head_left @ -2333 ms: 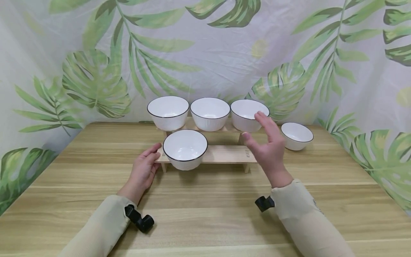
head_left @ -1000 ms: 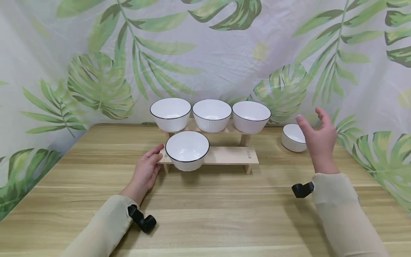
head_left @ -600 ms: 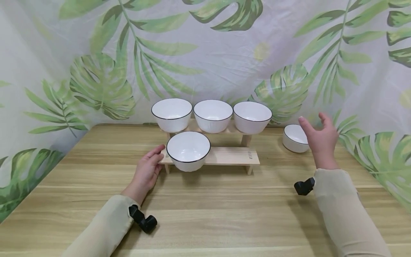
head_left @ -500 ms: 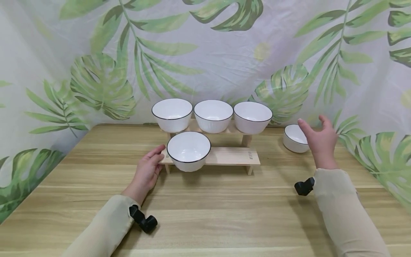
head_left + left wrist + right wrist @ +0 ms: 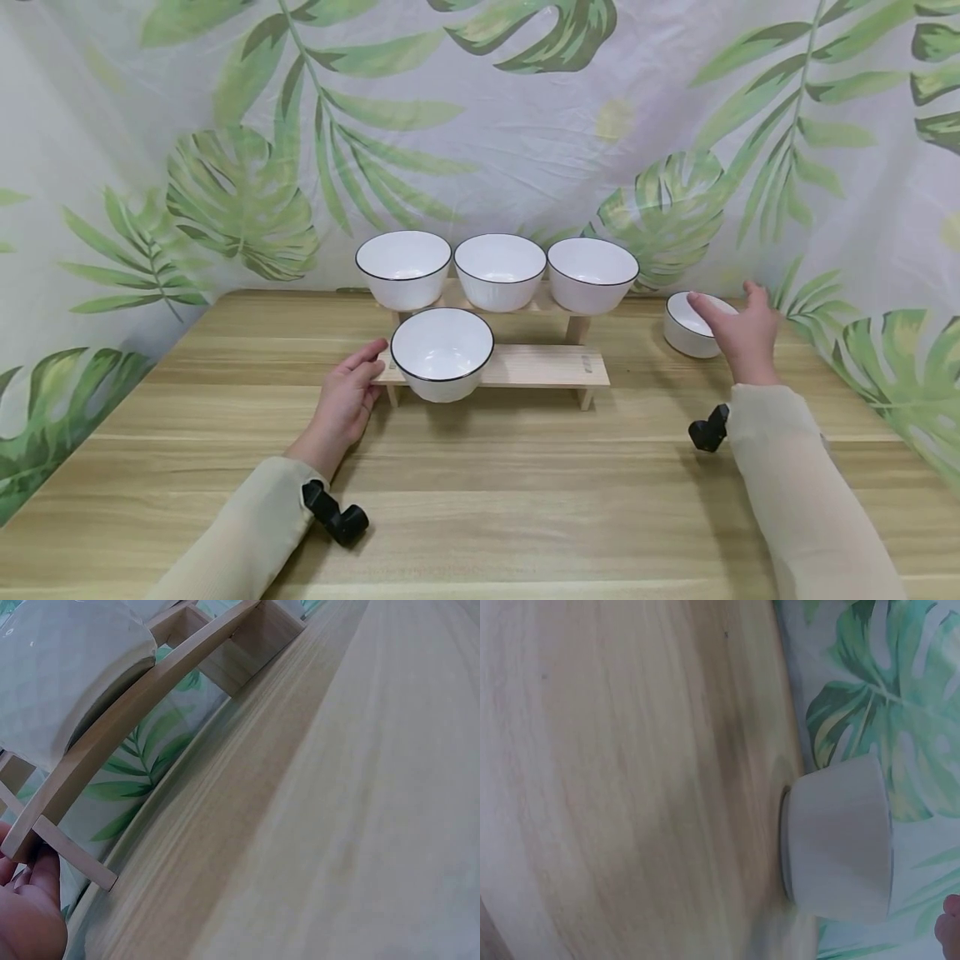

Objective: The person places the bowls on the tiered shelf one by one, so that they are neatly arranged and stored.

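Note:
My left hand grips the left end of a two-tier wooden stand by its lower board. In the left wrist view, fingers curl around that board end. One white bowl with a dark rim sits on the lower tier, close to that hand. Over at the right, my right hand hovers at a smaller white bowl on the table, thumb and fingers spread apart. It covers the bowl's right part in the head view; the right wrist view shows this bowl upright, fingertips at the frame's edge.
On the upper tier, three white bowls stand in a row: left, middle and right. Behind the wooden table hangs a leaf-patterned cloth.
My right hand has moved from the stand's right side out to the smaller bowl and lowered toward it. The left hand keeps its grip; the bowls have stayed in place.

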A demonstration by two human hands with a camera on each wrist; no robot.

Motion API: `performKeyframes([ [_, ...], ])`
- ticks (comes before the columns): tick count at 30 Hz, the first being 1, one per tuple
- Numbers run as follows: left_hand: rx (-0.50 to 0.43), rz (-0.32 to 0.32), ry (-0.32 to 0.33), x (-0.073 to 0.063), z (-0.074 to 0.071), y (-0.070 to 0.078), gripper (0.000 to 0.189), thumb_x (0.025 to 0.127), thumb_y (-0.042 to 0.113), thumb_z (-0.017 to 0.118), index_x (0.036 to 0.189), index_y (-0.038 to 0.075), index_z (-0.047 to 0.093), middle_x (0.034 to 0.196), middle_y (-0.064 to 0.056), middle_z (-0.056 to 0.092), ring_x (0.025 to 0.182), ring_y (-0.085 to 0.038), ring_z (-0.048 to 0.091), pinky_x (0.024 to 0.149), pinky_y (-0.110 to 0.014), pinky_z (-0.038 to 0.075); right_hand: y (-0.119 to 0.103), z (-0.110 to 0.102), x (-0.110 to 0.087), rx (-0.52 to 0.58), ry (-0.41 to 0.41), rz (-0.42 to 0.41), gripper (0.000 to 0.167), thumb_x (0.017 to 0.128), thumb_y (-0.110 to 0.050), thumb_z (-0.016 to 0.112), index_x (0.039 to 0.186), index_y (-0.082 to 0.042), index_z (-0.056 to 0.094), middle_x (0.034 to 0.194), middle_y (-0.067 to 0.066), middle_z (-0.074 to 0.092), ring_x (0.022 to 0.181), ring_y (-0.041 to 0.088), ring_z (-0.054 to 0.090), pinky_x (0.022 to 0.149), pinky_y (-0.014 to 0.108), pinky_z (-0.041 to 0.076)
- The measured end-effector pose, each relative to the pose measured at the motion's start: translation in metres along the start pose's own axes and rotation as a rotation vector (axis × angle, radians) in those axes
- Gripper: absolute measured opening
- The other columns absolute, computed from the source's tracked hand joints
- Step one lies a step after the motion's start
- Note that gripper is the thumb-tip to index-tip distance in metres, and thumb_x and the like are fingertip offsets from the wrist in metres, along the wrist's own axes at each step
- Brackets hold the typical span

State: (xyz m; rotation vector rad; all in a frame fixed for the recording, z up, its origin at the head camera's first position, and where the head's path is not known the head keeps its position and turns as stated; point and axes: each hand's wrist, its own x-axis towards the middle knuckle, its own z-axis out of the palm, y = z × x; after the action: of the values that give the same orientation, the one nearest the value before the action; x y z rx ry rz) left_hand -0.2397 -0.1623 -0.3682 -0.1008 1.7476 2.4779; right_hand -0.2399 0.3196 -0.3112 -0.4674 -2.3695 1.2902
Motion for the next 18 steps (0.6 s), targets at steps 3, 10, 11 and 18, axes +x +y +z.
performKeyframes([
  [3, -0.002, 0.001, -0.001, 0.000, 0.000, 0.000, 0.050, 0.094, -0.001, 0.039, 0.142, -0.002, 0.030, 0.151, -0.009, 0.026, 0.093, 0.002, 0.055, 0.082, -0.013, 0.045, 0.006, 0.002, 0.004, -0.044, -0.001, -0.010, 0.099, 0.079, -0.051, 0.062, 0.148, -0.001, 0.010, 0.153, 0.021, 0.003, 0.140, 0.036, 0.004, 0.112, 0.049, 0.012],
  [10, -0.005, -0.006, 0.001, 0.000, -0.001, -0.001, 0.051, 0.093, -0.001, 0.039, 0.143, -0.002, 0.028, 0.150, -0.009, 0.027, 0.093, 0.002, 0.055, 0.082, -0.013, 0.045, 0.017, 0.008, 0.011, -0.114, -0.002, -0.001, 0.102, 0.079, -0.049, 0.064, 0.145, 0.006, 0.010, 0.152, 0.026, 0.003, 0.139, 0.039, 0.003, 0.112, 0.050, 0.012],
  [11, -0.006, -0.007, 0.001, 0.000, -0.001, -0.001, 0.051, 0.093, -0.001, 0.039, 0.143, -0.002, 0.028, 0.150, -0.009, 0.027, 0.093, 0.002, 0.055, 0.083, -0.013, 0.045, 0.019, 0.009, 0.011, -0.120, -0.001, 0.004, 0.102, 0.079, -0.050, 0.064, 0.146, 0.006, 0.010, 0.152, 0.026, 0.001, 0.139, 0.039, 0.002, 0.112, 0.050, 0.012],
  [18, -0.006, -0.007, -0.004, 0.000, -0.001, -0.001, 0.052, 0.093, 0.000, 0.039, 0.143, -0.002, 0.027, 0.152, -0.007, 0.025, 0.094, 0.002, 0.055, 0.083, -0.013, 0.045, 0.029, 0.018, 0.013, -0.100, 0.043, 0.025, 0.100, 0.076, -0.047, 0.068, 0.145, 0.004, 0.016, 0.150, 0.026, 0.012, 0.132, 0.042, 0.023, 0.108, 0.050, 0.024],
])
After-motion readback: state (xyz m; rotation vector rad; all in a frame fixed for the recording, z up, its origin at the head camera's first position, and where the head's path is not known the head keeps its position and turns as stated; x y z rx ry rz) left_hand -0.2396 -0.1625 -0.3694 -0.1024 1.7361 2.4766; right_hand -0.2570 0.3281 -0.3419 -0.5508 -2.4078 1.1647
